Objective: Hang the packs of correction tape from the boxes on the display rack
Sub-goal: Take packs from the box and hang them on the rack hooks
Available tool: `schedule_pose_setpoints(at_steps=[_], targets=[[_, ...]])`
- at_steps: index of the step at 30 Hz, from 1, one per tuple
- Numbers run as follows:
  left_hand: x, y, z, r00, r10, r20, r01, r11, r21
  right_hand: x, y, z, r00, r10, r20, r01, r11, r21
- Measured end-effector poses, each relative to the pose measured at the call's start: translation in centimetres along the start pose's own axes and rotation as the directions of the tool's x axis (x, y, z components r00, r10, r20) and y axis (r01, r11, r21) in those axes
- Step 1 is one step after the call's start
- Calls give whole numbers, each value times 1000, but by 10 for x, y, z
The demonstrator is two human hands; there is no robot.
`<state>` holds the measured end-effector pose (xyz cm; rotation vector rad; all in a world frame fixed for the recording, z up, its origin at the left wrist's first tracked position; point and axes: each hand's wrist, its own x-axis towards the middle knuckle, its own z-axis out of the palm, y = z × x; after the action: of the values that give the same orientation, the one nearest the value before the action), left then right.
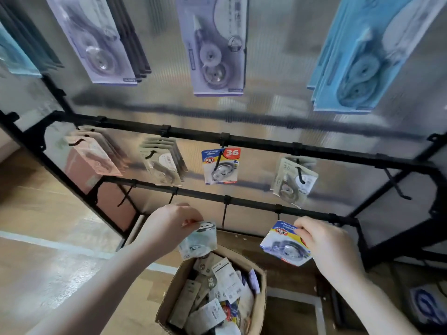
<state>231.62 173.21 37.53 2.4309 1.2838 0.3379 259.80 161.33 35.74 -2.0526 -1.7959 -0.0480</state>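
Cardboard-backed and light, the panda pack (pixel 198 239) pinched in my left hand (pixel 169 228) and the blue pack (pixel 284 245) pinched in my right hand (pixel 324 243) hang above the box (pixel 260 281), best held near their top holes.

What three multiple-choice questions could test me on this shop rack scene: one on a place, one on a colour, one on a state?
1. Where is the cardboard box?
A. on the floor below the hands
B. on the top rail
C. behind the panel

2. What colour are the big packs at upper right?
A. red
B. blue
C. black

3. What is the right hand doing?
A. hanging idle
B. pressing the rail
C. gripping a blue-and-white pack

Answers: 1 A, the box sits low between both arms. 2 B, they are light blue. 3 C, fingers curl around the pack's top.
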Motion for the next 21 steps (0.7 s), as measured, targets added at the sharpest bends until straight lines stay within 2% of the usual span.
schedule_pose_setpoints(at_steps=[7, 15, 21], targets=[[23, 93, 17, 1000, 14, 0, -14, 1000, -12, -12, 71, -62, 987, 47, -156, -49, 999, -14], [46, 171, 34, 996, 65, -59, -68, 997, -48, -2, 142, -101, 979, 65, -194, -66, 998, 4], [61, 199, 38, 988, 114, -100, -119, 992, -42, 15, 170, -99, 983, 4, -184, -6, 1000, -13]])
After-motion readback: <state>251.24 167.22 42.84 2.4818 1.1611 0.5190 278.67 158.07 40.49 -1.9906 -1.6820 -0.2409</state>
